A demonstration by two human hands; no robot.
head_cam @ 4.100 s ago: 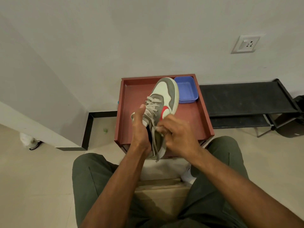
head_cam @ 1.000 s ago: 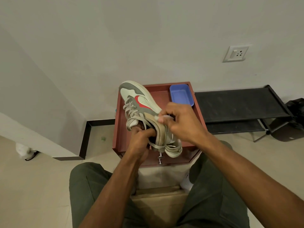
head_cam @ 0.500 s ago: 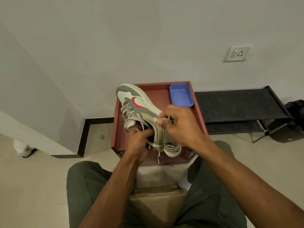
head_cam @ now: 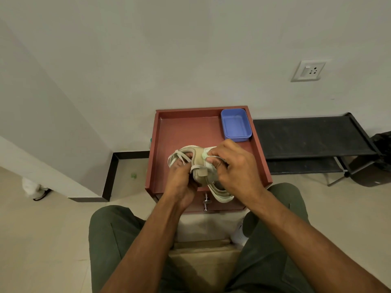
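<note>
Around: a black two-tier metal shoe rack [head_cam: 306, 134] stands against the wall just right of the desk, with a black bag [head_cam: 383, 151] at its far end. A white wall socket [head_cam: 309, 70] sits above it.
Floor left: a small white bundle [head_cam: 31, 187] lies by the wall corner, too small to identify.
Near the knees: a brown cardboard box [head_cam: 203, 261] sits between the legs in green trousers [head_cam: 114, 235].
In the way: both hands and the shoe cover the near middle of the reddish-brown wooden desk [head_cam: 152, 157]. A metal drawer knob [head_cam: 205, 203] shows below them.
Container: a blue rectangular plastic tub [head_cam: 236, 125] rests in the desk's far right corner, against the raised rim, with nothing inside.
Shoe: the grey-and-white suede sneaker [head_cam: 201, 172] is held in the air over the desk's near edge, heel toward the camera, with its pale laces [head_cam: 179, 155] looping out at the left.
Left hand [head_cam: 182, 182]: its fingers [head_cam: 179, 166] curl around the sneaker from below.
Right hand [head_cam: 234, 168]: its fingers [head_cam: 221, 148] clamp the collar, thumb and forefinger pinching what may be a lace end.
</note>
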